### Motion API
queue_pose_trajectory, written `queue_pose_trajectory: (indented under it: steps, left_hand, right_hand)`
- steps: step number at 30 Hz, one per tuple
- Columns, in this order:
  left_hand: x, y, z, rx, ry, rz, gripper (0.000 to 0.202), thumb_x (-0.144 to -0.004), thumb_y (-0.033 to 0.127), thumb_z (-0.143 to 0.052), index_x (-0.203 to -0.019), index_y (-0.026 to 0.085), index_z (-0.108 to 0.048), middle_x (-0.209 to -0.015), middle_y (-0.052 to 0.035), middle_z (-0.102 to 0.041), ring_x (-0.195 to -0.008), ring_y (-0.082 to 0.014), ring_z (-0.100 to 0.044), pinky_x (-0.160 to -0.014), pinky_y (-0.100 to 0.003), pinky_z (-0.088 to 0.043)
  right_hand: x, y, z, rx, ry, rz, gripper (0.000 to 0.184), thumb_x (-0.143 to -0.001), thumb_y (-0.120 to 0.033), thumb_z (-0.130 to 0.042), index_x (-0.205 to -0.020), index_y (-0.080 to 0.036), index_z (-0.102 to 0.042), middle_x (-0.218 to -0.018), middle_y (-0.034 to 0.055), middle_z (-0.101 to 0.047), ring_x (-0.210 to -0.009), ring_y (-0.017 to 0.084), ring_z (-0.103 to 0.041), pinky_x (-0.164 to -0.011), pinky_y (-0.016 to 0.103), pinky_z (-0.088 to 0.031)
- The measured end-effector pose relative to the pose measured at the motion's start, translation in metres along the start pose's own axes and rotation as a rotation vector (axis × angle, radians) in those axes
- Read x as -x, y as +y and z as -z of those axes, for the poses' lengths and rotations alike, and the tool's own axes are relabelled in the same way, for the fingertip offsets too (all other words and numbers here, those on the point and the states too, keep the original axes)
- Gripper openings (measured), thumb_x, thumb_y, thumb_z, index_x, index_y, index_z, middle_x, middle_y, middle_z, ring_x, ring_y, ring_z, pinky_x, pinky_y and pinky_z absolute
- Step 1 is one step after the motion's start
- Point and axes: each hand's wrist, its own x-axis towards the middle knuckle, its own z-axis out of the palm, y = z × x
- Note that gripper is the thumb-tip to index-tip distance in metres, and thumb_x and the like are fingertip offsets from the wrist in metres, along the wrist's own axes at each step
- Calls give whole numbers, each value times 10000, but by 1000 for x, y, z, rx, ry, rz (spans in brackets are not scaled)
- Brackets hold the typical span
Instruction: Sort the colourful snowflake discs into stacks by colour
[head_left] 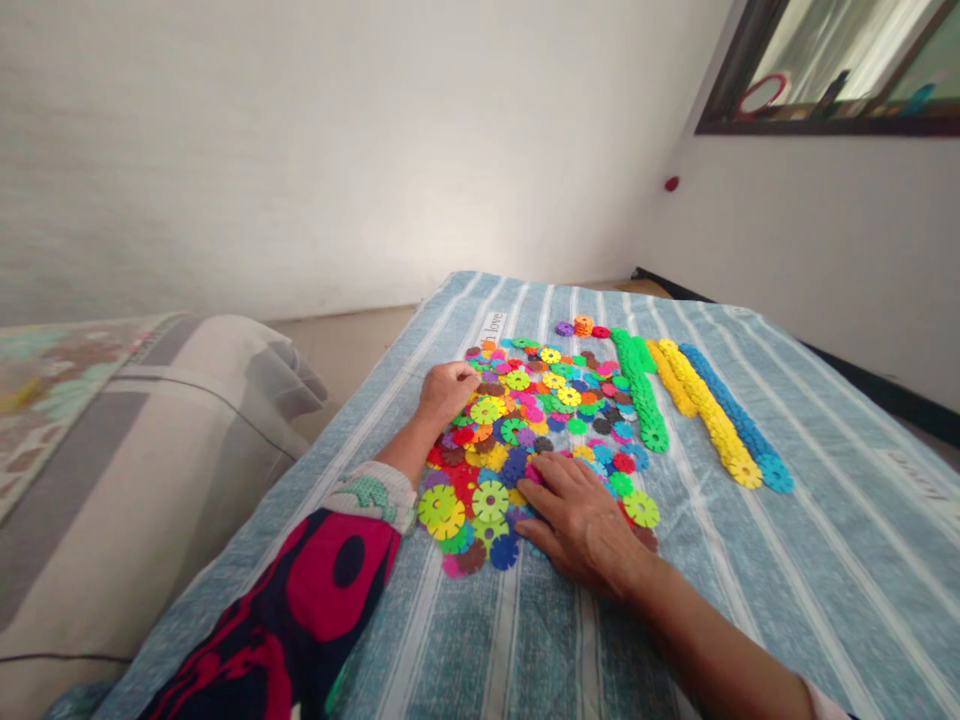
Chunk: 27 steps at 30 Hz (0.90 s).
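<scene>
A spread-out pile of notched plastic discs [517, 432] in many colours lies on a striped blue cloth. At its left edge, my left hand [447, 392] has its fingers curled together; what they hold, if anything, is hidden. My right hand [581, 515] lies palm down over the near right part of the pile, fingers stretched out and touching the discs. To the right of the pile run overlapping rows of discs: a green row [637, 385], a yellow row [709, 412] and a blue row [739, 420]. A shorter orange-yellow row [673, 380] lies between green and yellow.
Beyond the pile sit a small orange stack [583, 325], purple discs [565, 328] and red discs [601, 332]. The striped cloth [817, 560] covers the table. On the left stands a cloth-draped piece of furniture [187, 420]. A white wall [337, 150] rises behind.
</scene>
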Motion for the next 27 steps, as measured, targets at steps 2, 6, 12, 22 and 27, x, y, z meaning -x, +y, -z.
queue_pose_trajectory:
  steps: [2, 6, 12, 22, 27]
  left_hand:
    - [-1, 0, 0, -1, -3, 3, 249, -690, 335, -548, -717, 168, -731, -725, -47, -724, -708, -201, -634, -647, -272, -449]
    - [0, 1, 0, -1, -7, 12, 251, -687, 333, -543, -718, 170, -731, -722, -42, -725, -709, -197, -632, -648, -266, -451]
    - [2, 5, 2, 2, -10, 14, 248, -685, 335, -539, -711, 171, -724, -724, -38, -722, -713, -194, -628, -658, -265, -447]
    - [2, 4, 3, 23, -17, 13, 234, -682, 321, -537, -698, 178, -721, -731, -37, -727, -726, -198, -633, -654, -265, -449]
    - [3, 6, 3, 6, -22, 11, 242, -685, 321, -528, -693, 172, -718, -711, -40, -719, -710, -199, -633, -653, -273, -443]
  right_hand:
    - [-3, -1, 0, -12, -5, -13, 308, -914, -382, -556, -1129, -170, -617, -1267, 166, -555, -1230, 316, -458, -1006, 526, -404]
    - [-5, -3, -1, -22, -6, -13, 238, -922, -339, -547, -1043, -157, -641, -1217, 164, -576, -1207, 309, -470, -1001, 510, -406]
    - [2, -3, -8, -25, 79, 17, 137, -915, -250, -551, -980, -176, -646, -1209, 128, -586, -1174, 276, -498, -996, 454, -415]
    - [0, 8, 2, -95, 100, 52, 189, -948, -188, -472, -847, -186, -632, -987, 86, -641, -997, 213, -568, -906, 366, -450]
    - [2, 19, 3, -109, 128, 35, 238, -962, -227, -455, -820, -181, -641, -927, 85, -645, -962, 216, -574, -884, 379, -450]
